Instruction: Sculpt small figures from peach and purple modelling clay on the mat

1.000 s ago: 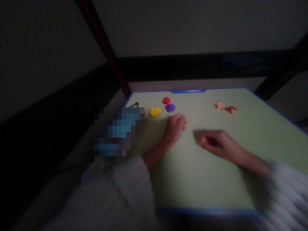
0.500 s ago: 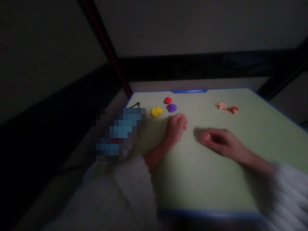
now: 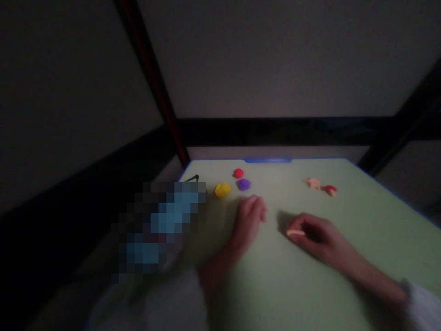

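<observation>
Slim pale-peach strip (image 3: 295, 233), nearly level, in the right grip (image 3: 326, 238)

You can read no text, labels or numbers here; the blue item (image 3: 172, 216) at eight o'clock is pixelated.

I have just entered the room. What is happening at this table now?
A person sits or stands at a pale table. The right hand holds a thin pale piece between thumb and fingers. The left hand is curled near the yellow lump and purple lump; whether it holds anything is hidden. A red lump, a pink figure and a red-and-pale piece lie farther back.
</observation>
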{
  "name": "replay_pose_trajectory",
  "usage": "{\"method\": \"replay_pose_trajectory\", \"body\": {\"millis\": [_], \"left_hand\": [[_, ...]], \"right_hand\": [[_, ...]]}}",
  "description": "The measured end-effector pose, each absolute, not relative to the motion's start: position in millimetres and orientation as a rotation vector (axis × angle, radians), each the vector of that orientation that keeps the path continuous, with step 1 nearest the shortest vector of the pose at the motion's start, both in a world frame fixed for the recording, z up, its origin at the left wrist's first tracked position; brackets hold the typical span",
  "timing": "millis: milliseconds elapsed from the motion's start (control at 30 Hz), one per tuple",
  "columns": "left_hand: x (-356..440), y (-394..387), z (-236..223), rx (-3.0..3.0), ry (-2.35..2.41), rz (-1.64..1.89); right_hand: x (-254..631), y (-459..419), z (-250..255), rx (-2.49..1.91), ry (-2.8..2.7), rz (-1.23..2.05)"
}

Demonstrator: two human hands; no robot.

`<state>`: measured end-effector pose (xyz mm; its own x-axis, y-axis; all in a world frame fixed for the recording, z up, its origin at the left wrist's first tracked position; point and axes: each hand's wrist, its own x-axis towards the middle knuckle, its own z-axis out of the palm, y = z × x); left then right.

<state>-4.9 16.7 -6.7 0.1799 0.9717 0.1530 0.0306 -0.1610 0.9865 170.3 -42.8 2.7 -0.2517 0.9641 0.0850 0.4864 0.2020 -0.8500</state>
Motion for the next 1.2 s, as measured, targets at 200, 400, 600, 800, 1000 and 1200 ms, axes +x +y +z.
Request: {"method": "replay_pose_trajectory", "body": {"millis": [200,400,600,800,1000,1200], "left_hand": [[-2.7,16.7,-10.6,1.494,0.957,1.042],[-1.8,16.9,-7.9,1.447,0.968,1.053],[-2.4,18.3,-6.9,1.446,0.989,1.091],[-3.7,19.1,-11.4,1.497,0.985,1.093],[-3.0,19.4,-10.9,1.485,0.976,1.127],[-3.1,19.5,-4.9,1.393,1.000,1.161]], "right_hand": [[171.7,-41.9,5.0,-1.335,-1.774,0.924],[171.6,-40.1,7.9,-1.358,-1.904,0.700],[180.5,-40.0,8.8,-1.292,-2.144,0.461],[176.0,-58.1,6.1,-1.179,-2.602,0.192],[157.4,-38.7,-6.6,-1.221,-2.699,0.084],[141.0,-9.5,-3.9,-1.305,-2.634,0.095]]}}
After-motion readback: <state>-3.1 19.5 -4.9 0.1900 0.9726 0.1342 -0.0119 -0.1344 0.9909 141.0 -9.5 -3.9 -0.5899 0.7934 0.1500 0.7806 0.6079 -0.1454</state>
